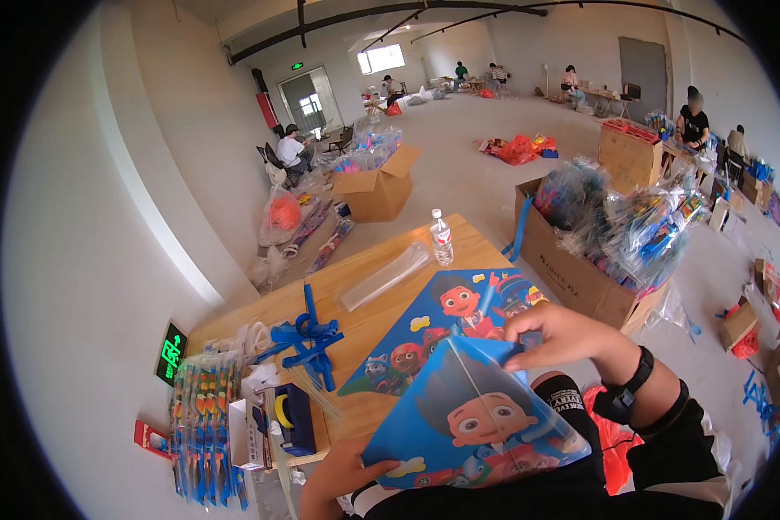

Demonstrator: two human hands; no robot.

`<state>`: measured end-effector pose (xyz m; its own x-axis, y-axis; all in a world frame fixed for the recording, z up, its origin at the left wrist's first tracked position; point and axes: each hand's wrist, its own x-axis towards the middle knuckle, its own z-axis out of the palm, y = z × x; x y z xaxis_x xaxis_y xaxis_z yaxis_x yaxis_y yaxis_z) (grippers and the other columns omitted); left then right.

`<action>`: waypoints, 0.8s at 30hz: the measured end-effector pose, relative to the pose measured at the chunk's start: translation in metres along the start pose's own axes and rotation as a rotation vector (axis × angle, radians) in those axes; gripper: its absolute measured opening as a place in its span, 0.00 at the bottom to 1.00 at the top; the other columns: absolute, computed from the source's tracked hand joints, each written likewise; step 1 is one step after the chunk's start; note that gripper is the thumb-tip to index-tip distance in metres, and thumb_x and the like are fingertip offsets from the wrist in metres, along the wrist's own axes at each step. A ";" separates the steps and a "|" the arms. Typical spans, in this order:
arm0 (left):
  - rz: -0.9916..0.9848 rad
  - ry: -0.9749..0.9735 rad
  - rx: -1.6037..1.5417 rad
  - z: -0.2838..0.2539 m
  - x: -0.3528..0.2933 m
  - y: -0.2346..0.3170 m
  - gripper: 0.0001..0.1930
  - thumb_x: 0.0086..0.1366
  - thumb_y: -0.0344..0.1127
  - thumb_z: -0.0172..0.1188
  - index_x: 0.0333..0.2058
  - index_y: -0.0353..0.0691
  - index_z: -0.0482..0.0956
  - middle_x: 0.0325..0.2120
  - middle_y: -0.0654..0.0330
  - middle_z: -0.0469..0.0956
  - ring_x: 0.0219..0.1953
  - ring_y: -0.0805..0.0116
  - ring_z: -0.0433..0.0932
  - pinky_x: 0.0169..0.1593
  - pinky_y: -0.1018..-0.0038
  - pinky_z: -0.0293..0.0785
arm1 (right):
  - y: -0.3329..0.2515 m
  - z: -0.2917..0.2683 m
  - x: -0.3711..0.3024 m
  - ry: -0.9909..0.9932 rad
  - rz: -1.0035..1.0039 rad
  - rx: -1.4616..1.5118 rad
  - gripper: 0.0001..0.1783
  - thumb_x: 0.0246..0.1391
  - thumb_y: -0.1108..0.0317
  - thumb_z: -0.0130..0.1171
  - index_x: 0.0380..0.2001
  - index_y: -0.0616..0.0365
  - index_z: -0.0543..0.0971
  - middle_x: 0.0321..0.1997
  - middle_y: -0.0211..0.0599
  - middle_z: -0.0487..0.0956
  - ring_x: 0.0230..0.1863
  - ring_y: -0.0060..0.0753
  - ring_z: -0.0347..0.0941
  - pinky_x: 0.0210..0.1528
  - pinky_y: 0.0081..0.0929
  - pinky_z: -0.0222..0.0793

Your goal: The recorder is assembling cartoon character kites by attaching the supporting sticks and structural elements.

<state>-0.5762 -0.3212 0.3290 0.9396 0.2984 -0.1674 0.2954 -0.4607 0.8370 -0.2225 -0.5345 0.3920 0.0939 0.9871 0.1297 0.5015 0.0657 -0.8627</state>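
A blue kite [485, 416] printed with cartoon figures is tilted up over my lap, a thin rod running down from its top corner. My left hand [347, 477] grips its lower left corner, the thumb on the printed face and the other fingers hidden behind. At the upper right edge my right hand [559, 334] is closed on the kite, fingers bent over the blue material. Behind it, a second printed kite sheet [420, 323] lies flat on the wooden table [364, 282], partly covered by the held one.
Blue strips [308, 334], a clear plastic sleeve [386, 276] and a water bottle [442, 238] lie or stand on the table. At its left are a tape dispenser [296, 420] and hanging packed kites [206, 425]. A large carton [581, 277] stands beyond; several people work farther off.
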 end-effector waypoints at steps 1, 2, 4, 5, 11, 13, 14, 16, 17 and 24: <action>-0.002 0.023 -0.037 0.001 -0.002 -0.008 0.19 0.61 0.35 0.73 0.49 0.34 0.84 0.40 0.57 0.87 0.43 0.72 0.81 0.51 0.72 0.76 | 0.008 -0.014 -0.003 -0.113 -0.013 -0.075 0.15 0.54 0.66 0.75 0.40 0.60 0.81 0.37 0.29 0.82 0.41 0.23 0.76 0.45 0.27 0.70; -0.009 0.029 -0.015 0.001 -0.003 -0.016 0.19 0.61 0.35 0.73 0.49 0.34 0.84 0.40 0.57 0.87 0.43 0.72 0.81 0.51 0.72 0.76 | 0.016 -0.024 -0.006 -0.229 -0.049 -0.161 0.16 0.53 0.65 0.76 0.40 0.60 0.81 0.39 0.31 0.82 0.44 0.27 0.76 0.49 0.30 0.70; 0.190 0.118 -0.043 -0.003 -0.002 -0.029 0.16 0.63 0.31 0.70 0.48 0.35 0.83 0.37 0.55 0.86 0.39 0.70 0.82 0.45 0.72 0.77 | 0.035 -0.034 -0.009 -0.325 -0.124 -0.091 0.17 0.52 0.66 0.76 0.40 0.61 0.81 0.44 0.36 0.82 0.49 0.33 0.75 0.53 0.33 0.69; 0.171 0.127 -0.038 -0.004 -0.001 -0.034 0.16 0.63 0.31 0.70 0.48 0.35 0.83 0.37 0.55 0.86 0.39 0.70 0.82 0.45 0.72 0.77 | 0.046 -0.037 -0.010 -0.417 -0.225 -0.042 0.18 0.51 0.66 0.77 0.40 0.61 0.81 0.48 0.40 0.81 0.54 0.38 0.74 0.58 0.36 0.67; 0.117 0.252 -0.142 -0.023 0.009 -0.047 0.10 0.64 0.30 0.70 0.41 0.31 0.84 0.31 0.61 0.84 0.34 0.76 0.79 0.39 0.76 0.75 | 0.108 -0.023 -0.014 -0.409 -0.107 0.040 0.10 0.59 0.72 0.68 0.41 0.60 0.78 0.53 0.38 0.79 0.57 0.32 0.72 0.60 0.33 0.67; -0.012 0.388 -0.162 -0.028 0.017 -0.047 0.08 0.64 0.30 0.69 0.37 0.30 0.84 0.26 0.63 0.82 0.30 0.79 0.77 0.34 0.77 0.73 | 0.122 -0.031 -0.011 -0.346 -0.013 0.059 0.09 0.60 0.73 0.66 0.41 0.59 0.77 0.50 0.35 0.78 0.54 0.29 0.72 0.57 0.30 0.68; 0.008 0.396 -0.148 -0.030 0.025 -0.048 0.08 0.64 0.30 0.69 0.37 0.30 0.84 0.26 0.63 0.82 0.30 0.79 0.77 0.34 0.77 0.73 | 0.127 -0.038 -0.008 -0.226 0.058 0.110 0.08 0.61 0.74 0.64 0.42 0.59 0.76 0.47 0.33 0.77 0.52 0.25 0.71 0.54 0.28 0.68; 0.016 0.554 -0.159 -0.036 0.047 -0.055 0.09 0.64 0.31 0.69 0.35 0.30 0.83 0.23 0.62 0.80 0.28 0.79 0.75 0.31 0.76 0.72 | 0.137 -0.050 0.006 -0.038 0.027 0.259 0.07 0.64 0.74 0.61 0.43 0.57 0.75 0.45 0.27 0.77 0.47 0.19 0.72 0.49 0.25 0.69; -0.007 0.553 -0.136 -0.039 0.059 -0.060 0.09 0.64 0.31 0.69 0.35 0.30 0.83 0.23 0.62 0.80 0.28 0.79 0.75 0.31 0.76 0.72 | 0.141 -0.058 0.018 -0.037 0.024 0.265 0.07 0.64 0.74 0.61 0.43 0.57 0.75 0.45 0.27 0.77 0.47 0.19 0.72 0.49 0.25 0.69; 0.038 0.610 0.112 -0.028 0.186 -0.128 0.13 0.64 0.38 0.70 0.38 0.33 0.83 0.24 0.59 0.80 0.26 0.73 0.76 0.32 0.73 0.71 | 0.177 -0.122 0.088 0.082 0.311 -0.330 0.19 0.60 0.72 0.64 0.55 0.56 0.77 0.41 0.38 0.82 0.43 0.30 0.78 0.46 0.30 0.74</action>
<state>-0.4436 -0.1835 0.2051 0.6915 0.6891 0.2167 0.3114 -0.5550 0.7714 -0.0204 -0.4536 0.3106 0.3449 0.9367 -0.0610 0.6845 -0.2954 -0.6665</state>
